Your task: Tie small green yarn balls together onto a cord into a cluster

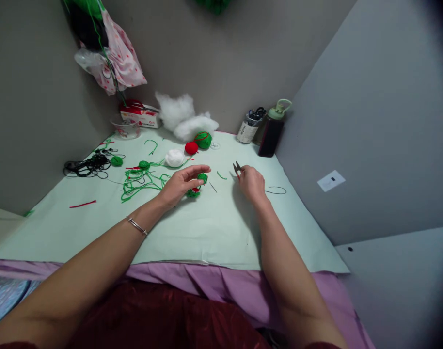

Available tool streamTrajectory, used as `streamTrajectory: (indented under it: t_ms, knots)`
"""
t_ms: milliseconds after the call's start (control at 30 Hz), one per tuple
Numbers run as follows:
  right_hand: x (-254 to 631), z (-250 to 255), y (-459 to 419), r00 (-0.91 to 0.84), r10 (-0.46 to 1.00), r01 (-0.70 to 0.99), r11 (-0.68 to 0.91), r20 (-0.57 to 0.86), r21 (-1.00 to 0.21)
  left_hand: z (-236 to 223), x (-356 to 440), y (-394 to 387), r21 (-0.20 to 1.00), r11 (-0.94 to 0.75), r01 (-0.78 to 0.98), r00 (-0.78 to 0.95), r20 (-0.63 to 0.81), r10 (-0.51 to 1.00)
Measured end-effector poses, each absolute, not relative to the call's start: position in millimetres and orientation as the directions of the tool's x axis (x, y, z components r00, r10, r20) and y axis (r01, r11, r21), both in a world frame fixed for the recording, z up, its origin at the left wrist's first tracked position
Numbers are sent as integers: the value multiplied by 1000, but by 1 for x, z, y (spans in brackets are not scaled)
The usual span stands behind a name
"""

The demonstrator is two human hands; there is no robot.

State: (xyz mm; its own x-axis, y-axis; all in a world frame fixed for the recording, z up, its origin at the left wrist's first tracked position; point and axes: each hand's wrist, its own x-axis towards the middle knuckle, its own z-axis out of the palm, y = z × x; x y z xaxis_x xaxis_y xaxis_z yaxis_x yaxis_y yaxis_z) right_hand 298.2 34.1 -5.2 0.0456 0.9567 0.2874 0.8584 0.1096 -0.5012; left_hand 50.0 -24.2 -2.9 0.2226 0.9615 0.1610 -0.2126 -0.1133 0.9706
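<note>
Near the middle of the covered table, my left hand (181,186) has its thumb and fingers around a small green and red crocheted piece (193,193); part of it is hidden behind the thumb. To the right, my right hand (252,184) is closed on a small pair of scissors (237,167), blades pointing up and away and slightly apart. Between the hands lie a short green yarn scrap (222,175) and a thin needle-like piece (213,187). Loose green yarn (129,193) spreads left of my left hand.
Behind the hands are a white yarn ball (175,158), a red ball (191,148), a green ball (203,140) and fluffy stuffing (176,114). Black cord (88,166) is tangled at left. A pen holder (248,130) and dark bottle (271,135) stand at the back right.
</note>
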Motion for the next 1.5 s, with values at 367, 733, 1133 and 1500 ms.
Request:
streamTrajectory:
  t_ms: [367, 733, 1133, 1500]
  knots:
    - [274, 22, 11, -473, 872, 385, 331, 124, -862, -5, 52, -25, 980, -181, -82, 149, 191, 970]
    - [262, 19, 3, -519, 851, 412, 334, 83, -848, -6, 57, -29, 993, -104, -57, 213, 114, 970]
    - [259, 19, 3, -497, 864, 420, 327, 87, -846, -8, 56, -28, 995, -97, -5, 249, 95, 964]
    - [262, 6, 15, -158, 964, 410, 259, 212, -874, 0, 49, -22, 921, 32, -388, 131, 20, 991]
